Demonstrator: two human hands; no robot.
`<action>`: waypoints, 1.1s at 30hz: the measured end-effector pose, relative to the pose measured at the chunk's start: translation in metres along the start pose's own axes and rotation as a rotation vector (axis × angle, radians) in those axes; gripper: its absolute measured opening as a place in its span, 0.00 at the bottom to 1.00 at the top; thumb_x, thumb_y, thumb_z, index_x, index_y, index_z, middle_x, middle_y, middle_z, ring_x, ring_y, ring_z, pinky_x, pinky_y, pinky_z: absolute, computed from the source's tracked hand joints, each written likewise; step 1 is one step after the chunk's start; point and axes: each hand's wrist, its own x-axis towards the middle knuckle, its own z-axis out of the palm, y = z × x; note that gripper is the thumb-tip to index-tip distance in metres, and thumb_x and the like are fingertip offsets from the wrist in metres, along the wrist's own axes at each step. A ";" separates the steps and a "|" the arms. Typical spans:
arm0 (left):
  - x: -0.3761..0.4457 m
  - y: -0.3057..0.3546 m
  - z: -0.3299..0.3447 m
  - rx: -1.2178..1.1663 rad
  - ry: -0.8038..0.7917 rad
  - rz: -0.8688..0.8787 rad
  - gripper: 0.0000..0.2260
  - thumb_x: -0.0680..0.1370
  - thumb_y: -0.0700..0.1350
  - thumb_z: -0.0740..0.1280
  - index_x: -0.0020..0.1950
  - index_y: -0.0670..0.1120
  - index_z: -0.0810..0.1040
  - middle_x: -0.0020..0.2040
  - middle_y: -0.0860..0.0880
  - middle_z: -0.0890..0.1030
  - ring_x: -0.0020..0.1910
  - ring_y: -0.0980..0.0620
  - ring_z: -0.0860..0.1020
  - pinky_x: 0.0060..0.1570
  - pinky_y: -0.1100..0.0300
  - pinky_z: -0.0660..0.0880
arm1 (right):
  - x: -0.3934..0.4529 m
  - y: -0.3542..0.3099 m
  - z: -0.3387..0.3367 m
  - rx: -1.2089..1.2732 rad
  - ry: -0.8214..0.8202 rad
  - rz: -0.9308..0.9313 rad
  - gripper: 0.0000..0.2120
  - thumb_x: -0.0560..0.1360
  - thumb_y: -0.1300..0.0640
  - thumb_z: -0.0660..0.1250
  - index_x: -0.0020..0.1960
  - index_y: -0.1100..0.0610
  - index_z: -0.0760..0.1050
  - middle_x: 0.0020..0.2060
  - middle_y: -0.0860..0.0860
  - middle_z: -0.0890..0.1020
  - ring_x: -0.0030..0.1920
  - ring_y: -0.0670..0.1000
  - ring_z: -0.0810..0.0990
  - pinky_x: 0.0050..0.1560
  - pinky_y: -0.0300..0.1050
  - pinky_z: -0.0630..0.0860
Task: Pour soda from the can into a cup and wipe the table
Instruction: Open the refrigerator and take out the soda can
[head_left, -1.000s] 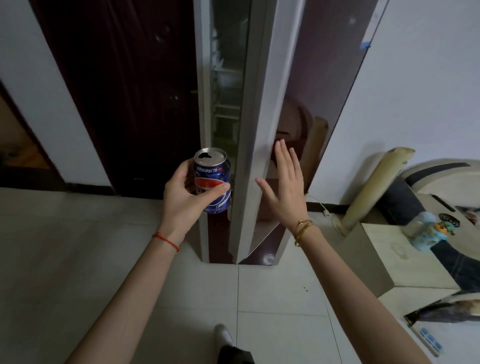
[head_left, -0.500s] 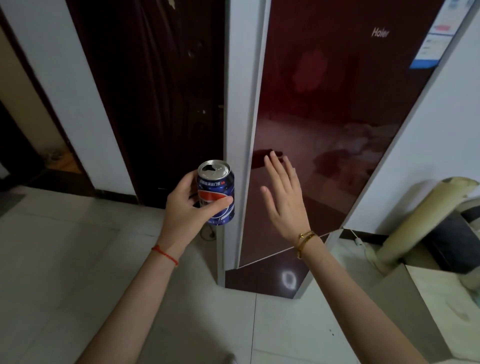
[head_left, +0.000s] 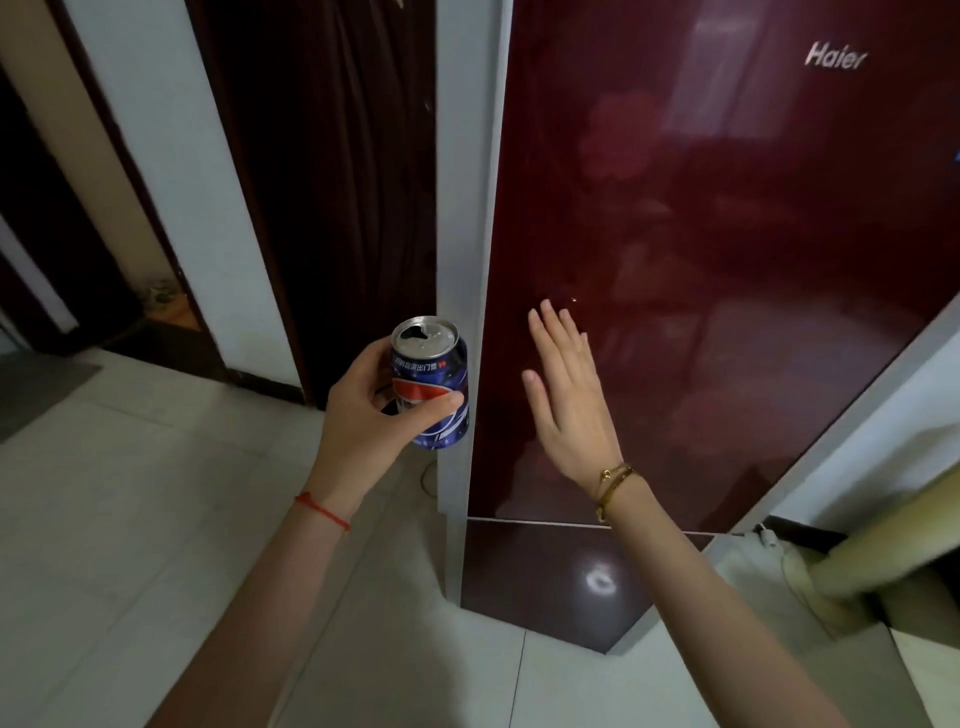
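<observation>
The left hand (head_left: 363, 415) grips the blue soda can (head_left: 431, 384) upright, its top already open, in front of the fridge's grey edge. The right hand (head_left: 566, 395) is raised with fingers straight, holding nothing, before the dark red fridge door (head_left: 727, 260). The 2 hands are apart.

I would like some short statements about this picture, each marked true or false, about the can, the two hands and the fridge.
1. The left hand holds the soda can. True.
2. The can is still sealed. False: its top shows an open mouth.
3. The right hand grips a cup. False: its fingers are straight, in front of the red fridge door, holding nothing; no cup is in view.
4. The fridge door is shut. True.
5. The can is held upside down. False: it is upright, top facing up.
</observation>
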 end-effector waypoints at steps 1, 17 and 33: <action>0.005 -0.002 0.002 0.006 -0.001 -0.006 0.35 0.59 0.54 0.79 0.65 0.50 0.75 0.59 0.52 0.81 0.59 0.56 0.80 0.60 0.55 0.77 | 0.005 0.004 0.003 0.005 -0.001 0.008 0.25 0.84 0.55 0.53 0.79 0.54 0.52 0.79 0.48 0.52 0.79 0.47 0.45 0.79 0.55 0.47; 0.081 -0.031 0.017 -0.023 -0.058 -0.079 0.29 0.66 0.40 0.80 0.66 0.48 0.75 0.58 0.51 0.82 0.58 0.55 0.81 0.63 0.51 0.76 | 0.064 0.043 0.024 -0.066 -0.006 0.174 0.24 0.84 0.51 0.49 0.79 0.53 0.53 0.79 0.46 0.53 0.79 0.44 0.45 0.79 0.52 0.45; 0.112 -0.029 0.035 -0.088 -0.295 -0.049 0.33 0.65 0.48 0.77 0.69 0.48 0.73 0.62 0.52 0.80 0.61 0.57 0.79 0.62 0.59 0.75 | 0.029 0.006 0.024 0.794 0.029 0.889 0.23 0.84 0.48 0.51 0.76 0.56 0.63 0.75 0.48 0.66 0.74 0.43 0.62 0.76 0.40 0.54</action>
